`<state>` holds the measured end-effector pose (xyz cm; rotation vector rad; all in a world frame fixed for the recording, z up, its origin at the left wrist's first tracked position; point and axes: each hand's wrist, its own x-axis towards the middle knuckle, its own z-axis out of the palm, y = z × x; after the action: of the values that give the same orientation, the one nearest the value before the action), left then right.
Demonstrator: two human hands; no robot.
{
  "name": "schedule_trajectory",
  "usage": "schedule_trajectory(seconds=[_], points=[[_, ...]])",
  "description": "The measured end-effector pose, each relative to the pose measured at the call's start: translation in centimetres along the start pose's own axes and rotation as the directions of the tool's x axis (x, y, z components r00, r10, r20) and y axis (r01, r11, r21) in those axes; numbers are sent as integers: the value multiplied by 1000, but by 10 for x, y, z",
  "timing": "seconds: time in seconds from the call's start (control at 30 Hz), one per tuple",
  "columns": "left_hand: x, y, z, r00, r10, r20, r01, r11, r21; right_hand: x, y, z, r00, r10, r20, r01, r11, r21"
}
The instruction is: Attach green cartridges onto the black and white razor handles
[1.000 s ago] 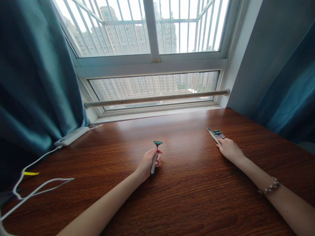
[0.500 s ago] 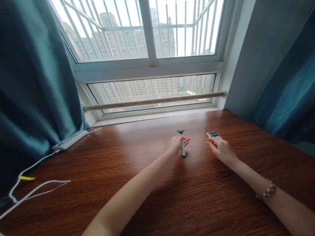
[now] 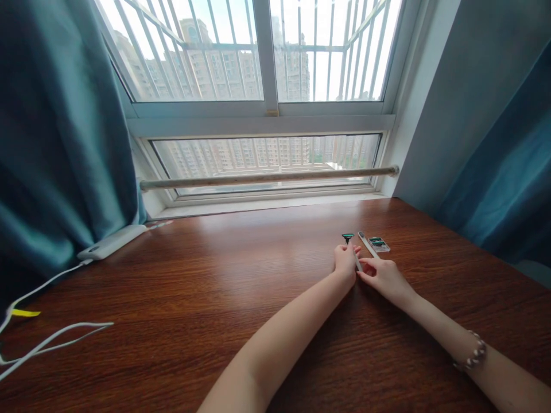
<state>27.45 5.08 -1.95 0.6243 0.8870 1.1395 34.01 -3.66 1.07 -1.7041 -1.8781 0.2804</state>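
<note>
My left hand (image 3: 345, 261) is closed around the handle of a razor (image 3: 348, 237), whose green and black head points toward the window. From the right, my right hand (image 3: 387, 280) pinches the lower end of the same pale handle between thumb and forefinger. Just beyond the right hand, a slim white stick with a dark tip, resembling a toothbrush (image 3: 367, 244), lies on the table; its near end is hidden behind the fingers. Beside it sits a small clear case (image 3: 380, 245) with green and black razor cartridges inside.
The brown wooden table (image 3: 193, 298) runs up to the window sill. A white power strip (image 3: 112, 242) with a white cable (image 3: 55, 339) is at the left, by the blue curtain (image 3: 64, 126). A horizontal rail (image 3: 267, 178) crosses the low window.
My left hand has carried the razor to the right, beside the toothbrush-like stick. My right hand has moved slightly toward me and left, onto the handle's end, uncovering the clear case.
</note>
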Motion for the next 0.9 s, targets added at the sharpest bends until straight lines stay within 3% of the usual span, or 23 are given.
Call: schedule_trajectory(seconds=[0.1, 0.27, 0.5, 0.9], points=[[1, -1, -5, 999, 21, 42, -24, 998, 66, 0, 0, 1, 999, 32, 10, -31, 998, -60], [0, 3, -11, 990, 105, 92, -124, 963, 238, 2, 8, -2, 992, 91, -93, -110, 967, -229], [-21, 2, -5, 955, 242, 172, -295, 842, 451, 4, 22, -4, 992, 101, -80, -125, 905, -407], [-33, 4, -6, 904, 259, 341, -424, 651, 630, 4, 24, -4, 994, 89, -70, -112, 854, -508]])
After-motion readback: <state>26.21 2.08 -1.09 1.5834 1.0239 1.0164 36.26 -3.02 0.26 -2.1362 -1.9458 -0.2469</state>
